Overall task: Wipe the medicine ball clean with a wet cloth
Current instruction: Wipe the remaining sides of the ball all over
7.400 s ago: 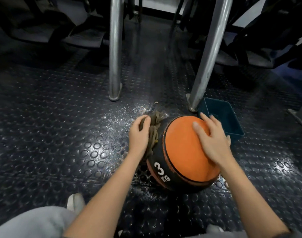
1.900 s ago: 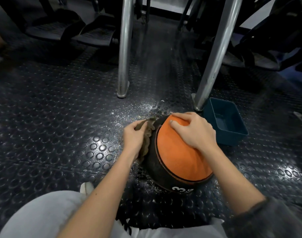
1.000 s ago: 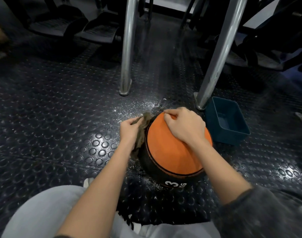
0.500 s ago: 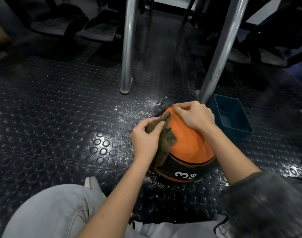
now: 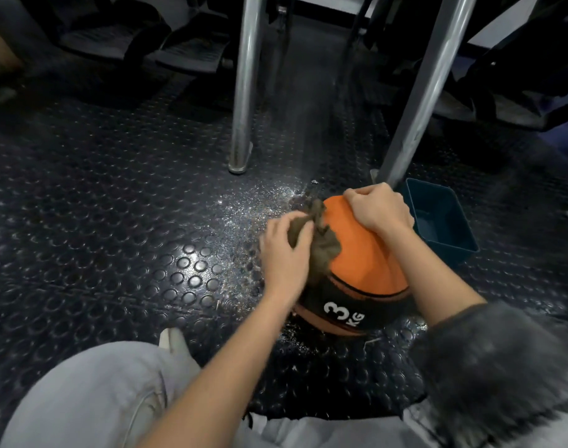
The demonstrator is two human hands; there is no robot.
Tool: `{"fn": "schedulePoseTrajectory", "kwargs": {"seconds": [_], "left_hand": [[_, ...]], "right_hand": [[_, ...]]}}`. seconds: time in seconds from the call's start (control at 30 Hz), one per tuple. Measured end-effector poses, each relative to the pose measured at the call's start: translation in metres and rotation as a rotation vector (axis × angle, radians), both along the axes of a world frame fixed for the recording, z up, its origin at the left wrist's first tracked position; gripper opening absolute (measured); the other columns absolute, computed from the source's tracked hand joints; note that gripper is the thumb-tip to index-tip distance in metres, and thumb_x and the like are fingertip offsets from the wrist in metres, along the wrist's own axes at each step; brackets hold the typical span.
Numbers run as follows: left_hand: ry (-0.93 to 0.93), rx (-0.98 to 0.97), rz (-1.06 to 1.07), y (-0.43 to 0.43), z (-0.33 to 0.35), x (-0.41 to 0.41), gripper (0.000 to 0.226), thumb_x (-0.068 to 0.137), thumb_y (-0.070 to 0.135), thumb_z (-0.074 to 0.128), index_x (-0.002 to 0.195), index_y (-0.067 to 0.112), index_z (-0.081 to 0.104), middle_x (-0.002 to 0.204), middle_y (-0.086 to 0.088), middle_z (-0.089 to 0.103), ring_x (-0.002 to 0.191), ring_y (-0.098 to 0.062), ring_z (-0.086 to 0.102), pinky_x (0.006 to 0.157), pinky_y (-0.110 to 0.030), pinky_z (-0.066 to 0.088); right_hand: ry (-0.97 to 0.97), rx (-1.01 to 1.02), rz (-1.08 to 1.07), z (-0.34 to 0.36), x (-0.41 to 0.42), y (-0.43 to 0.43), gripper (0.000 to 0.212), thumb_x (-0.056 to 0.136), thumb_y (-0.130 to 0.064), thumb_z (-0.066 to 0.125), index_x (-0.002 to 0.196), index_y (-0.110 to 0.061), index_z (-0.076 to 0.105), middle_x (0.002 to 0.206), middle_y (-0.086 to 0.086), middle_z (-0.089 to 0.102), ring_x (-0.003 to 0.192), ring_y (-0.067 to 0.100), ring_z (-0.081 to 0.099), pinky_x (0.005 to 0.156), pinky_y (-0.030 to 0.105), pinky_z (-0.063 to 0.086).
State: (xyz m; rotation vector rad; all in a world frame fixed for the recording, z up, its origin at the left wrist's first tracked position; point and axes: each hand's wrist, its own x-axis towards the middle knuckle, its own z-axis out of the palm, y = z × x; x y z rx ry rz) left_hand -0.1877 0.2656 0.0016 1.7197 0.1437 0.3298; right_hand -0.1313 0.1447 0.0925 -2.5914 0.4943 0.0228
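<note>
On the floor (image 5: 114, 221) beside a bin (image 5: 450, 244), the 3 KG ball (image 5: 366, 270) sits, left hand (image 5: 285, 250) gripping a cloth (image 5: 323, 245) against its side, right hand (image 5: 378, 206) clutching its top with curled fingers.

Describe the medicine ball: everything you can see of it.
The ball is round, with a rough-looking orange panel on top, a black band beneath it marked "3 KG" in white, and orange again below. It sits on the studded black floor, next to a blue tub. The left hand presses a brown cloth against its left side. The right hand holds its far top with curled fingers. Pale specks dot the floor around it.
</note>
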Motion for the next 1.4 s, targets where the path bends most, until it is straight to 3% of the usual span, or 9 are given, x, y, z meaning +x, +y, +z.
{"fn": "schedulePoseTrajectory", "kwargs": {"seconds": [0.1,0.17,0.3,0.57,0.7,0.83,0.97,1.2,1.4], "left_hand": [[-0.090,0.033,0.046,-0.031,-0.013,-0.059,0.011,0.083,0.036,0.055,0.091,0.041,0.051,0.101,0.013,0.047,0.100,-0.001,0.041,0.090,-0.007,0.025],[-0.081,-0.019,0.130,-0.042,-0.020,-0.068,0.012,0.084,0.032,0.055,0.091,0.040,0.051,0.102,0.020,0.043,0.101,0.006,0.037,0.089,-0.002,0.021],[0.013,-0.124,0.200,-0.037,-0.011,-0.047,0.032,0.089,0.010,0.060,0.086,0.040,0.047,0.099,0.021,0.043,0.099,-0.007,0.039,0.087,-0.009,0.027],[0.220,-0.231,0.245,-0.025,0.009,0.009,0.016,0.092,0.023,0.057,0.083,0.035,0.051,0.100,0.009,0.054,0.105,-0.020,0.051,0.094,-0.039,0.042],[0.350,-0.152,0.134,-0.007,0.011,0.057,0.003,0.092,0.023,0.059,0.093,0.022,0.061,0.095,0.004,0.062,0.083,-0.014,0.058,0.071,-0.026,0.046],[0.392,-0.122,0.047,0.007,0.007,0.079,0.010,0.090,0.018,0.063,0.099,0.016,0.066,0.096,0.001,0.064,0.085,-0.013,0.056,0.073,-0.022,0.041],[0.337,-0.115,0.104,0.005,0.006,0.072,0.005,0.092,0.022,0.059,0.096,0.021,0.061,0.095,0.003,0.063,0.090,-0.015,0.058,0.077,-0.027,0.045],[0.218,0.001,0.199,-0.012,0.013,0.008,0.015,0.096,0.029,0.050,0.102,0.023,0.061,0.100,0.008,0.057,0.095,-0.014,0.053,0.082,-0.031,0.042],[-0.061,0.050,0.196,-0.028,0.002,-0.063,0.018,0.084,0.029,0.056,0.097,0.019,0.064,0.091,0.023,0.049,0.093,-0.008,0.050,0.082,-0.012,0.034]], "right_hand": [[0.044,0.012,-0.020,0.000,0.013,-0.005,0.038,0.090,-0.048,0.046,0.120,-0.034,0.063,0.133,0.012,0.053,0.121,0.036,0.048,0.096,0.040,0.038],[0.045,-0.001,0.000,-0.002,0.016,-0.007,0.037,0.090,-0.048,0.044,0.119,-0.035,0.063,0.131,0.011,0.055,0.119,0.036,0.049,0.093,0.040,0.039],[0.014,-0.017,0.044,-0.008,0.018,-0.013,0.037,0.091,-0.048,0.042,0.118,-0.036,0.064,0.129,0.007,0.058,0.119,0.035,0.049,0.094,0.038,0.040],[-0.059,0.053,-0.012,-0.010,0.004,-0.030,0.037,0.091,-0.045,0.043,0.119,-0.035,0.065,0.128,0.003,0.060,0.119,0.030,0.051,0.095,0.038,0.041],[-0.118,0.061,-0.007,-0.013,-0.013,-0.030,0.033,0.092,-0.043,0.044,0.114,-0.036,0.067,0.123,0.002,0.063,0.116,0.030,0.052,0.090,0.034,0.039],[-0.099,0.047,0.029,-0.016,-0.019,-0.023,0.039,0.088,-0.052,0.045,0.122,-0.039,0.059,0.132,-0.001,0.056,0.122,0.030,0.047,0.092,0.035,0.035],[0.062,0.030,0.102,-0.014,-0.019,-0.020,0.083,0.066,-0.086,0.046,0.139,-0.047,0.036,0.148,-0.004,0.039,0.135,0.030,0.035,0.108,0.056,0.027],[0.061,0.111,0.091,-0.011,-0.009,-0.020,0.068,0.061,-0.080,0.058,0.123,-0.052,0.053,0.140,-0.007,0.048,0.129,0.028,0.042,0.105,0.055,0.029],[0.100,0.052,0.165,-0.005,-0.002,-0.006,0.066,0.060,-0.082,0.057,0.119,-0.052,0.056,0.138,-0.006,0.051,0.128,0.029,0.043,0.105,0.053,0.032]]}}
